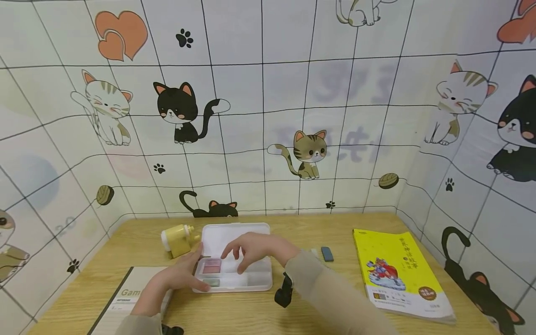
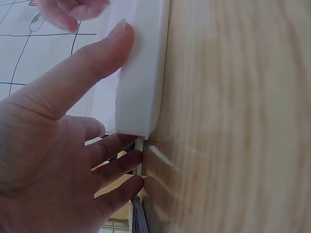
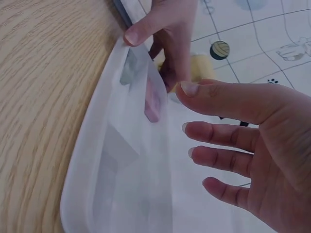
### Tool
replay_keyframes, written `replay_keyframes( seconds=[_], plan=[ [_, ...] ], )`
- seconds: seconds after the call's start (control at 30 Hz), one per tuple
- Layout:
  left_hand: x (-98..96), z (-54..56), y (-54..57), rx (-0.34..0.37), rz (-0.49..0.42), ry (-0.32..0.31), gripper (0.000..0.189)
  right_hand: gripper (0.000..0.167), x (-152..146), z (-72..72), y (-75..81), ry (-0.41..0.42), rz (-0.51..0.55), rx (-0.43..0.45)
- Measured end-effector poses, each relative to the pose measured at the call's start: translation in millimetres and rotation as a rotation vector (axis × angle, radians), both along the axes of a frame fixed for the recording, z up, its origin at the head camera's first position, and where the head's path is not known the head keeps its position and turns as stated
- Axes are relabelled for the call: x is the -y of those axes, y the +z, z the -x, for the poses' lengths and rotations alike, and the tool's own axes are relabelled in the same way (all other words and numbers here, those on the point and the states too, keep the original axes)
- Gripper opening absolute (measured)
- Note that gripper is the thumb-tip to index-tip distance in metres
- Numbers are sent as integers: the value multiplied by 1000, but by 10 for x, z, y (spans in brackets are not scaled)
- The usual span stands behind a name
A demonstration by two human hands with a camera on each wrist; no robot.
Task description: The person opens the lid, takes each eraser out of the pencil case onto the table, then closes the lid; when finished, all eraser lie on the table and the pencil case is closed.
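A white plastic box (image 1: pixel 259 281) lies on the wooden table with its lid (image 1: pixel 234 229) folded back. In its left compartments sit a pink block (image 1: pixel 211 266) and a pale green block (image 1: pixel 211 282). My left hand (image 1: pixel 182 271) holds the box's left end, thumb on the front rim and fingers along the side. In the left wrist view, that thumb (image 2: pixel 104 53) rests on the box's edge. Over the middle of the box hovers my right hand (image 1: pixel 253 247), its fingers (image 3: pixel 221 158) loosely spread with nothing between them.
A yellow object with a white end (image 1: pixel 177 239) stands behind my left hand. Under my left forearm lies a notebook (image 1: pixel 121 302). A small blue block (image 1: pixel 327 254) is right of the box, and a thick yellow book (image 1: pixel 402 274) lies farther right. A cat-patterned wall covering (image 1: pixel 247 139) encloses the table.
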State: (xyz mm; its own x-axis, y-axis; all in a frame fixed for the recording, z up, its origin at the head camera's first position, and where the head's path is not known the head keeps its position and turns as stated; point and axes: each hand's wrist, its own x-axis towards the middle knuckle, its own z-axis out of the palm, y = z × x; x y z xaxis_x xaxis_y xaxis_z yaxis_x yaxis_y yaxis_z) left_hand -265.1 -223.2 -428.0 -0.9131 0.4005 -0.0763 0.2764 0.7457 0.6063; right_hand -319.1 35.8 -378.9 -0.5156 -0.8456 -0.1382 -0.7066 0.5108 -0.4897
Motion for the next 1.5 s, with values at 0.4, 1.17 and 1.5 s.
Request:
replay_keyframes(
  seconds=[0.4, 1.17, 1.5],
  plan=[
    [-24, 16, 0, 5, -22, 0, 124, 53, 331, 5, -109, 22, -48, 6],
    [-11, 58, -47, 8, -38, -10, 126, 54, 640, -7, -331, 157, -117, -118],
    [8, 50, -33, 19, -35, 7, 125, 51, 679, -1, -355, 181, -104, -122]
  ],
)
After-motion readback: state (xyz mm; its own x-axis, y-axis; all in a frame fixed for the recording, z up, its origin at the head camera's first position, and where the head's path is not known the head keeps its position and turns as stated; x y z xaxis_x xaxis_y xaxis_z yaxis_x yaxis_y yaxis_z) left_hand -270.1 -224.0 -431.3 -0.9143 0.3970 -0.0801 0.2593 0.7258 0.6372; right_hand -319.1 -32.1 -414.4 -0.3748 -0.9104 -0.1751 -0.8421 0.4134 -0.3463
